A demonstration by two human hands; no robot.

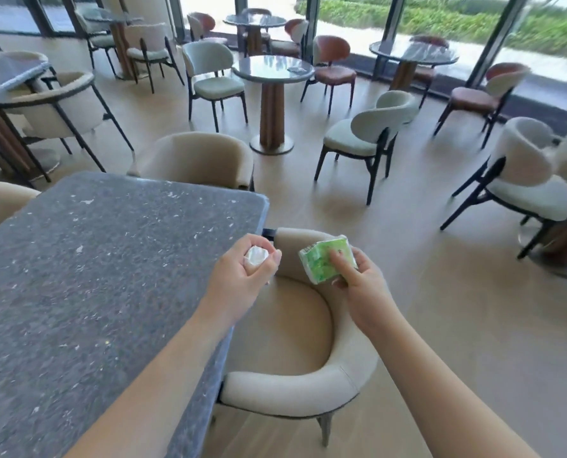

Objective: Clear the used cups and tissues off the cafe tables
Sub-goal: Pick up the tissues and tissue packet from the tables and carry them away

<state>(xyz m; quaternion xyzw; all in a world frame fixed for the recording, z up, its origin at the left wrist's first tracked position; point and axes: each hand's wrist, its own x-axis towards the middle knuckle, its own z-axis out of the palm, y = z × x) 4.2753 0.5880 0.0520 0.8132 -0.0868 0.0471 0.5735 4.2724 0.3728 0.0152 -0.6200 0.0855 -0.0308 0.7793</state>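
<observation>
My left hand is closed around a crumpled white tissue, held over the right edge of the grey speckled table. Just to its right, my right hand grips a green and white tissue pack above the seat of a beige armchair. The two hands are a short gap apart. No cups show on the near table.
Beige armchairs surround the near table. Further off stand round glass-topped tables with pale and brown chairs, spread over a light wood floor. A small flat object lies on the middle round table. Windows run along the back.
</observation>
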